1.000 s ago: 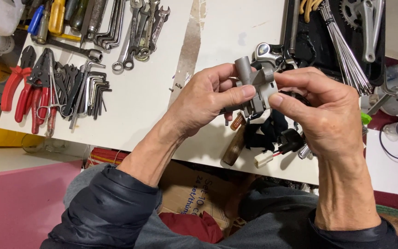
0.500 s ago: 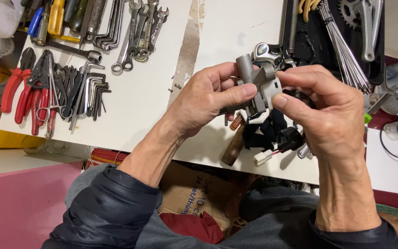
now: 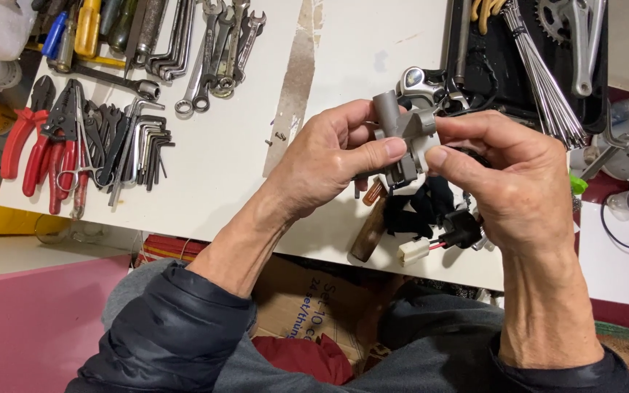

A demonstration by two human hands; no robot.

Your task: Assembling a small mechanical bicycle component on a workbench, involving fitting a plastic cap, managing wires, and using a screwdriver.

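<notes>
Both hands hold a small grey metal part [image 3: 404,131] with a short tube on top, just above the white table [image 3: 234,167]. My left hand [image 3: 333,161] pinches it from the left, thumb across its front. From the right, my right hand [image 3: 511,185] grips the same part with thumb and fingertips. Under the hands lie a black bundle of wiring [image 3: 420,211] with a white plug connector [image 3: 413,252] and a wooden tool handle [image 3: 369,229].
Red-handled pliers [image 3: 34,149], hex keys [image 3: 143,142] and wrenches [image 3: 209,51] lie on the left of the table. A black tray [image 3: 598,73] at top right holds metal spokes [image 3: 544,84] and a silver bike part [image 3: 422,81]. A cardboard box [image 3: 303,306] sits below the table edge.
The hands and the grey part have stayed almost still; only small shifts of the fingers around the part.
</notes>
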